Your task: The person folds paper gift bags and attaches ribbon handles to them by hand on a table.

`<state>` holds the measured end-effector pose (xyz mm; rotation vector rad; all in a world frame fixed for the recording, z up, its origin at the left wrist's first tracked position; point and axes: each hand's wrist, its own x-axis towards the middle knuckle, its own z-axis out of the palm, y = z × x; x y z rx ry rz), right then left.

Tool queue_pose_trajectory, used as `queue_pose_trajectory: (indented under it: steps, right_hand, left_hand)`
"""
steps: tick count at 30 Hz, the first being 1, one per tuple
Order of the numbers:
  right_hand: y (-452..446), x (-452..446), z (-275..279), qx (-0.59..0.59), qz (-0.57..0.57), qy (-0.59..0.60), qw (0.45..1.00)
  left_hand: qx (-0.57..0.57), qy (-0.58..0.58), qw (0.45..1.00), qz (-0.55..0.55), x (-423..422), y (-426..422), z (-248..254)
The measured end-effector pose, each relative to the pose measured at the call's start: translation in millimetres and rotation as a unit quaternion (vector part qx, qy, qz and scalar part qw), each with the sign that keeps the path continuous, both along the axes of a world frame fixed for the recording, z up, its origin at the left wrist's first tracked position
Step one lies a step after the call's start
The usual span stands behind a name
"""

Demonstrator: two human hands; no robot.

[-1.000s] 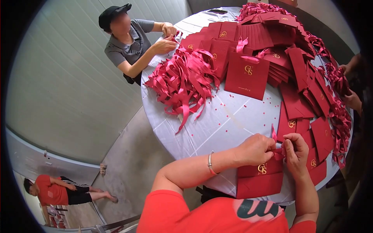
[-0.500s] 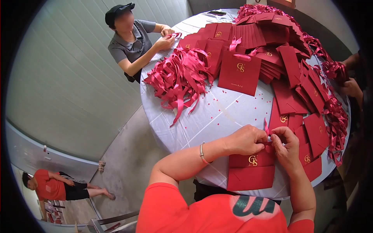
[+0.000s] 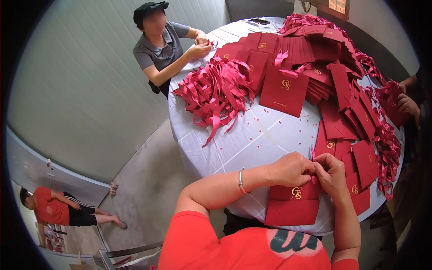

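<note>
A flat red paper bag [image 3: 292,212] with a gold logo lies at the near edge of the table, in front of me. Over its top edge, my left hand [image 3: 293,169] pinches a pink ribbon [image 3: 312,152], one end of which sticks up between the hands. My right hand [image 3: 332,173] is closed on the same ribbon, its fingertips meeting those of the left. The fingers cover the place where ribbon and bag meet. More red bags [image 3: 330,143] lie just beyond and to the right of my right hand.
On the white-covered round table [image 3: 211,155] sit a heap of pink ribbons [image 3: 216,90], a finished-looking bag with ribbon [image 3: 284,92] and stacked bags [image 3: 294,49]. Co-workers sit at far left [image 3: 162,49] and right [image 3: 407,103]. Another person [image 3: 56,207] is at lower left.
The view has shifted slightly. My hands have drawn closer together at the ribbon. The co-worker at right now holds a red bag where ribbons were before.
</note>
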<state>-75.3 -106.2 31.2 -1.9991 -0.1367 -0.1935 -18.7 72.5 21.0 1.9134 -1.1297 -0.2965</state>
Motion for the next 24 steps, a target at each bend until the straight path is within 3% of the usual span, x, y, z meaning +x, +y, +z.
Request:
queue_pose_trajectory:
  steps: [3, 12, 14, 22, 24]
  right_hand:
    - [-2.0, -0.5, 1.3, -0.025, -0.002, 0.038, 0.999]
    - [-13.3, 3.3, -7.5, 0.097, 0.011, 0.111, 0.989]
    - [-11.7, 4.7, -3.9, 0.205, 0.015, 0.145, 0.968]
    - [-12.3, 7.2, -7.2, 0.239, 0.034, 0.178, 0.954]
    - [-13.7, 7.2, -10.0, 0.221, 0.034, 0.167, 0.960]
  left_hand:
    - [-0.015, -0.002, 1.000, 0.006, -3.6, -2.5, -3.2]
    - [-0.052, -0.008, 0.999, 0.007, -5.2, -4.0, -5.7]
    - [-0.050, -0.012, 0.999, 0.005, -4.0, -3.7, -4.1]
    - [-0.071, 0.000, 0.997, -0.019, -8.8, -3.1, -3.8]
    - [-0.019, 0.006, 0.999, -0.047, -8.7, -1.6, -0.5]
